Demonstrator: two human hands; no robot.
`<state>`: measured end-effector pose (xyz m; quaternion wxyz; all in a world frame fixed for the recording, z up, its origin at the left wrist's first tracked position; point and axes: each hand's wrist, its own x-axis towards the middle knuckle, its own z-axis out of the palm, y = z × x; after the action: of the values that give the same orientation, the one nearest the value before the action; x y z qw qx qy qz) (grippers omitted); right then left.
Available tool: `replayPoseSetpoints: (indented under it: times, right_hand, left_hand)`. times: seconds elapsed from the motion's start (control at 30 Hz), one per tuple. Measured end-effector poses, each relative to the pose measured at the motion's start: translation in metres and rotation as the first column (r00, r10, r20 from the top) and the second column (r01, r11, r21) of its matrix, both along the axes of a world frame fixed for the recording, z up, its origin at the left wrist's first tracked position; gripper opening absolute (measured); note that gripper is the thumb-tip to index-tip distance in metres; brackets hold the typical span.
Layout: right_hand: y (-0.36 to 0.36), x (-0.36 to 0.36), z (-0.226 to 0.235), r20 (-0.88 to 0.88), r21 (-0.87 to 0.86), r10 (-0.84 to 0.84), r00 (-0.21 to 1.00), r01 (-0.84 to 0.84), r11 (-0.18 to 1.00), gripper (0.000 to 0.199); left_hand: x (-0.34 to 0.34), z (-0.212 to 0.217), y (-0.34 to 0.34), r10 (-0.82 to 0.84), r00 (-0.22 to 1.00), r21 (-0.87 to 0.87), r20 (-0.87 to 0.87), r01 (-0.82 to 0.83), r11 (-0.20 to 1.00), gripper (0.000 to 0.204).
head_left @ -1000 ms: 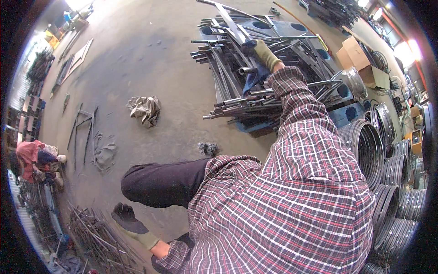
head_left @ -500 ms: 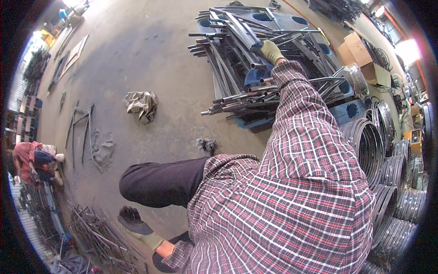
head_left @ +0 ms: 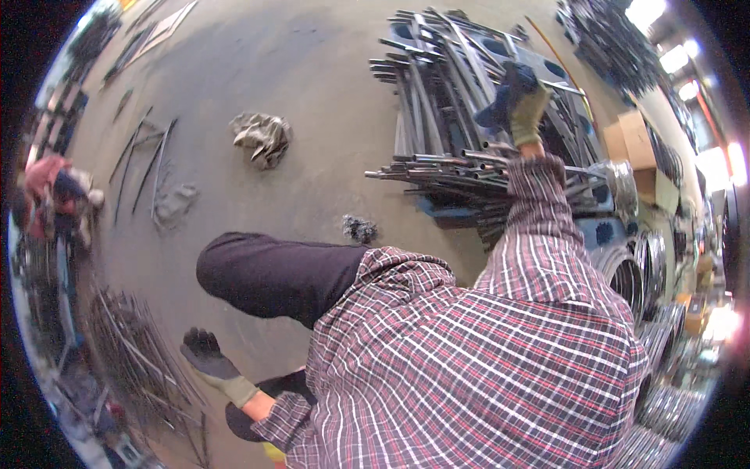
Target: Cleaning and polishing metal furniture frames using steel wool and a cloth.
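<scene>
The stack of metal rods and frames lies on the floor, under the right hand — since a moment ago that gloved hand has reached farther over it, fingers curled; grip unclear. The left hand hangs spread, empty, above loose rods.

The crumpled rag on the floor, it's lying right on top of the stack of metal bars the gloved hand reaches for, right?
Not quite. The head view shows the crumpled rag on bare concrete floor, well apart from the stack of metal bars. The right hand does reach over that stack.
</scene>
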<state>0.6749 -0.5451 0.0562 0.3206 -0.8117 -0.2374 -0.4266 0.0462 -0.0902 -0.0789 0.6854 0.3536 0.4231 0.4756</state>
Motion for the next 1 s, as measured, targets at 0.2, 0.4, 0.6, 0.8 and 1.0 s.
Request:
replayPoseSetpoints:
  times: [0.2,0.4,0.6,0.8,1.0]
  right_hand:
    - [0.155,-0.135,0.046,-0.281,0.337,0.762,0.584,-0.683,0.648,0.022]
    - [0.294,-0.28,0.041,-0.242,-0.306,0.967,0.085,-0.952,0.007,0.031]
    - [0.352,-0.407,0.001,-0.581,-0.198,0.698,-0.419,-0.759,-0.621,0.04]
    - [0.452,-0.502,-0.043,-0.665,-0.125,0.525,-0.532,-0.613,-0.78,0.038]
    - [0.518,-0.606,-0.149,-0.799,-0.162,0.42,-0.431,-0.518,-0.84,0.027]
  left_hand:
    - [-0.015,-0.02,0.006,-0.083,0.981,0.209,0.176,0.045,0.977,0.04]
    - [-0.012,-0.001,-0.008,0.158,0.979,0.172,-0.133,-0.134,0.976,0.042]
    - [-0.077,0.026,-0.052,0.277,0.943,0.364,-0.186,-0.196,0.911,0.035]
    - [-0.136,0.033,-0.163,0.776,0.24,0.696,-0.583,-0.346,0.629,0.025]
    - [-0.161,-0.045,-0.275,0.825,-0.014,0.338,-0.565,-0.916,0.216,0.024]
